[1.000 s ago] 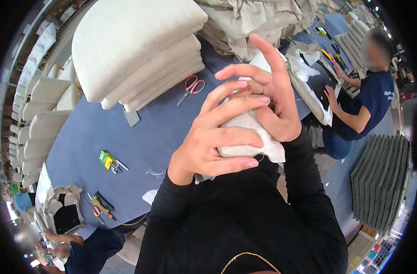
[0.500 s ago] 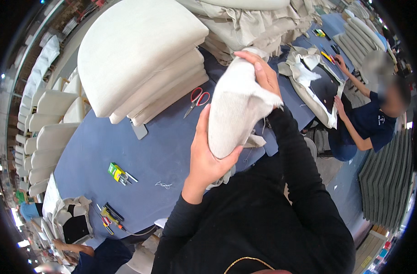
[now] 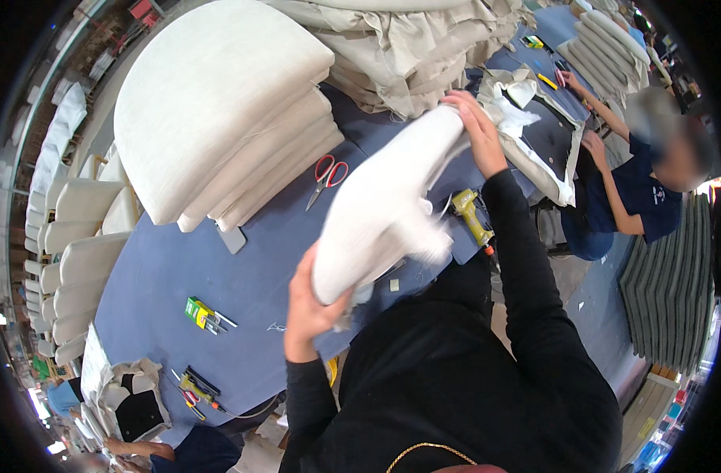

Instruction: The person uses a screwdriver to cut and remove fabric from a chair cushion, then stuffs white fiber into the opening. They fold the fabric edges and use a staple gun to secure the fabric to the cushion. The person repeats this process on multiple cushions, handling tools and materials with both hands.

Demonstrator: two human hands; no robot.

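Note:
A cream fabric-covered cushion [image 3: 376, 197] is held tilted above the blue table [image 3: 218, 276], its loose cloth edge smeared by motion. My left hand [image 3: 313, 303] is closed round its lower end. At its upper end, my right hand [image 3: 479, 134] grips with fingers over the edge. Red-handled scissors [image 3: 326, 175] lie on the table left of the cushion. A yellow-green staple gun [image 3: 472, 217] rests below my right hand, beside my forearm. The cushion hides part of the table.
Finished-looking cushions [image 3: 218, 102] are stacked at the far left, with draped cream covers [image 3: 400, 47] behind. A green-yellow box [image 3: 199, 311] and another tool [image 3: 196, 386] lie leftward. At right, a co-worker [image 3: 644, 181] handles a cushion [image 3: 538, 134]; another person's arm [image 3: 143, 449] is at lower left.
Both hands have moved apart, the left one down and leftward, the right one slightly right. The cushion has stretched out between them and turned. The staple gun has come into view.

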